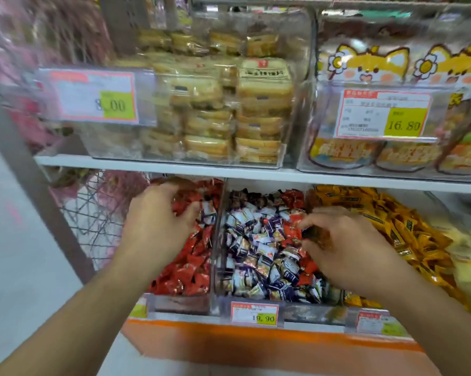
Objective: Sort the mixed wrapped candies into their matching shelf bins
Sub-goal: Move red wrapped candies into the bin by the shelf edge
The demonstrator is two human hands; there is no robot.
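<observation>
As a person leaned over the bins, left hand [158, 215] curled, blurred, above red candies [185, 272], right hand [340, 240] pinching a dark candy [314, 236] over the mixed bin [220, 302].

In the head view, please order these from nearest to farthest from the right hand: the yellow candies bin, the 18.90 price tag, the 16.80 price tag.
From the right hand:
1. Yellow candies bin, just to its right.
2. 18.90 price tag, lower left, on the bin front.
3. 16.80 price tag, above, on the upper shelf.
</observation>
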